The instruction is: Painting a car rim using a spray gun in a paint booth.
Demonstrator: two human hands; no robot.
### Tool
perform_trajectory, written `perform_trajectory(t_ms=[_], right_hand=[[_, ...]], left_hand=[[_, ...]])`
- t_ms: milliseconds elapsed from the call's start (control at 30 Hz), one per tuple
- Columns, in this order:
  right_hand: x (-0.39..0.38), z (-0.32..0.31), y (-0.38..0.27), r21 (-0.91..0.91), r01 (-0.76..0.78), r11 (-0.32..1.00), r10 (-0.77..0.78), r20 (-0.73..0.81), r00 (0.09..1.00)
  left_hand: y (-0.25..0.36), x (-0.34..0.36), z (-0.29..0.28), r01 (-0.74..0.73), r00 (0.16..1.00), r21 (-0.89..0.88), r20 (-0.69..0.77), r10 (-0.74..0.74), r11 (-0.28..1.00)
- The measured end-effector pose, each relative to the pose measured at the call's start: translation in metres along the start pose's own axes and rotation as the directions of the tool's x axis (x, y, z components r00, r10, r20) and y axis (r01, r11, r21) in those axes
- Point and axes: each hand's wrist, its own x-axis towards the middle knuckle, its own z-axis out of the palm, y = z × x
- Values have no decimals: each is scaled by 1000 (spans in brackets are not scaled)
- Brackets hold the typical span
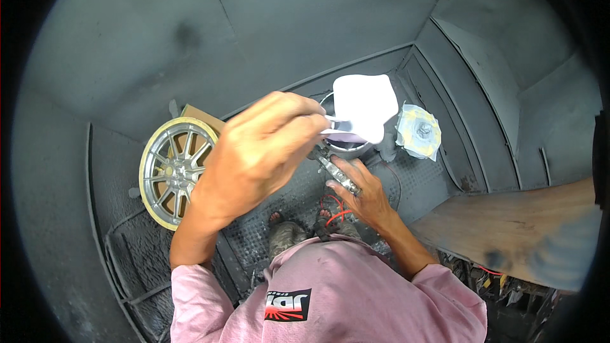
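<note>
My left hand (257,152) pinches the thin prongs of a white, flat, rounded plastic piece (365,101), which is over a round grey container (349,148); the piece hides much of that container's inside. Just below, my right hand (362,194) grips a silvery, paint-spotted spray gun (338,174), its upper part close under the container and partly hidden by my left hand and the white piece. Right of the container lies a pale, tape-patched masked object (417,128) with a round fitting in its middle.
A silver spoked wheel (178,171) with a cream-coloured rim leans at left on cardboard (197,114). Grey booth walls (267,19) surround me. A wooden board (502,222) runs along the right, above dark clutter. A red hose (337,216) crosses the perforated floor (248,241) beside my feet.
</note>
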Motion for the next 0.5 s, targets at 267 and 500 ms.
perform_trajectory(t_ms=[267, 500], right_hand=[[-1, -2, -3, 35, -28, 999, 28, 20, 999], [3, -6, -11, 257, -88, 962, 117, -101, 988]], left_hand=[[1, 4, -7, 96, 994, -92, -37, -100, 991], [-24, -36, -15, 423, 851, -102, -297, -433, 900]])
